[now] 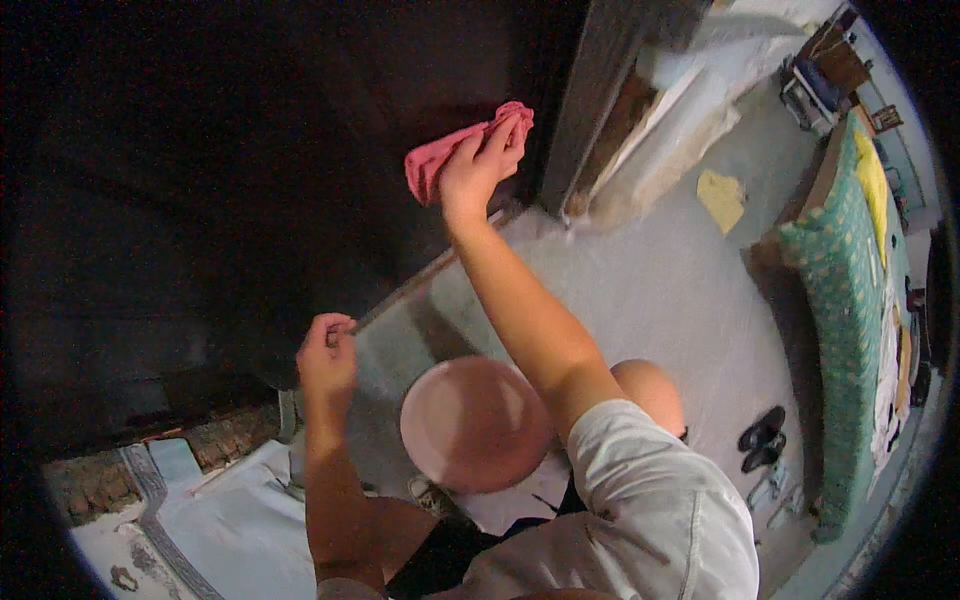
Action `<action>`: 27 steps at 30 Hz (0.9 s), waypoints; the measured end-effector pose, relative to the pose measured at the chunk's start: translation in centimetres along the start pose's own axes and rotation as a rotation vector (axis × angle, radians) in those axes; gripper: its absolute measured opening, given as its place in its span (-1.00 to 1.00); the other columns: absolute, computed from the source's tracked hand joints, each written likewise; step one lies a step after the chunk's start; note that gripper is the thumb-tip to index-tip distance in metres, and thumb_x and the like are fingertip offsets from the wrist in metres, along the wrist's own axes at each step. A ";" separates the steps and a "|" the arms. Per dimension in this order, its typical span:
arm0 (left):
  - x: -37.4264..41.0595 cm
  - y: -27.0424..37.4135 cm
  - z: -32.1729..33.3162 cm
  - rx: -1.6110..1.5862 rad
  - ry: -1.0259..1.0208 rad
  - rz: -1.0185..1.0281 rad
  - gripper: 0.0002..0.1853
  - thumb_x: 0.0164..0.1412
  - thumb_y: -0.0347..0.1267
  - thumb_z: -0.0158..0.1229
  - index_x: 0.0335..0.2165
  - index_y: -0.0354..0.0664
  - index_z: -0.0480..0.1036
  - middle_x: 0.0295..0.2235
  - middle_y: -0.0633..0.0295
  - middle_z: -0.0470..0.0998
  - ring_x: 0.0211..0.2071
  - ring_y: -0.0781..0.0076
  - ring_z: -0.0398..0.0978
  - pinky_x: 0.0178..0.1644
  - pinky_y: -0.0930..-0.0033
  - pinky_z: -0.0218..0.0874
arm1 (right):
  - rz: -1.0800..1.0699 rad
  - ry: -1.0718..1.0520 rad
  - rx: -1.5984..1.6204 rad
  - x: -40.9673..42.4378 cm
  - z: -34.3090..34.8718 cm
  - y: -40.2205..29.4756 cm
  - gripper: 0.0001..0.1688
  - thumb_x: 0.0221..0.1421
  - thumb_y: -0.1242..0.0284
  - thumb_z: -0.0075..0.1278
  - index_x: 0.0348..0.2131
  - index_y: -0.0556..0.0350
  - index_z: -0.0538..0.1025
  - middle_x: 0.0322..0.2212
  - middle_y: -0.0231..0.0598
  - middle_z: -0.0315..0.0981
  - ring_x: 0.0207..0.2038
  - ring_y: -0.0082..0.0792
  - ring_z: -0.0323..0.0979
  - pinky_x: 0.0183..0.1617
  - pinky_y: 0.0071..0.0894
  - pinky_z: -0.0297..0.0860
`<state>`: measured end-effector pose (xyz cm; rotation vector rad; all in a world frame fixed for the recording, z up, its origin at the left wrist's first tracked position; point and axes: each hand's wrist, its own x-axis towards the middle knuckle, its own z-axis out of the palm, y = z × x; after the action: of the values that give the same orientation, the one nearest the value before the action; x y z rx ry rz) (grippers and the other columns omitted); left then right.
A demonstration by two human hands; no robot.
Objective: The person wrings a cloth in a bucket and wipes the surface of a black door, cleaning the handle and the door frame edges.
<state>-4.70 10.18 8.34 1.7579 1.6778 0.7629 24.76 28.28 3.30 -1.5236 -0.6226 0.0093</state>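
A pink cloth [429, 166] lies bunched under my right hand [480, 165], which presses it to a dark, flat panel [360, 150]. My right arm is stretched out over the floor. My left hand [328, 352] is near the panel's lower edge, its fingers loosely curled. Whether it touches that edge or holds anything small is not clear. Between my arms, a round pink basin [476, 424] stands on the floor in front of me. Glare and shadow hide what it holds.
To the right is a bed with a green patterned cover [840, 337]; black shoes [763, 439] sit beside it. A yellow cloth [721, 201] lies on the grey floor [645, 292]. A dark post [592, 97] borders the panel. Pale sheeting [232, 525] spreads at lower left.
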 end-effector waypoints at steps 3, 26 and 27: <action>2.7 10.3 -0.7 -0.029 0.117 0.215 -0.73 0.28 -0.64 0.18 -0.08 -0.21 0.59 -0.17 0.16 0.67 -0.28 0.34 0.65 -0.21 0.37 0.48 | -0.311 0.027 0.022 5.6 -1.4 -10.2 -0.20 0.40 0.55 -0.01 0.51 0.29 0.18 0.51 0.32 -0.05 0.43 0.38 0.02 0.54 0.22 -0.05; 17.5 53.2 -18.0 1.021 1.076 1.282 -0.27 0.13 -0.41 0.33 0.31 0.00 0.47 0.21 0.26 0.48 0.31 0.13 0.34 0.36 -0.01 0.15 | -1.007 -0.076 0.234 26.7 -11.3 -27.6 -0.16 0.11 0.68 0.12 0.37 -0.05 0.46 0.37 -0.17 0.37 0.23 0.17 0.38 0.37 0.02 0.37; 17.6 53.2 -18.3 1.046 1.069 1.287 -0.30 0.13 -0.41 0.33 0.28 -0.01 0.50 0.17 0.27 0.50 0.28 0.13 0.36 0.34 -0.01 0.17 | -1.042 -0.047 0.309 27.5 -11.7 -30.5 -0.16 0.10 0.69 0.12 0.37 -0.04 0.46 0.35 -0.15 0.38 0.23 0.19 0.37 0.37 0.03 0.36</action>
<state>17.68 26.40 60.39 3.7495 1.3133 1.7868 41.17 25.57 42.63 -0.7710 -1.3219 -0.6233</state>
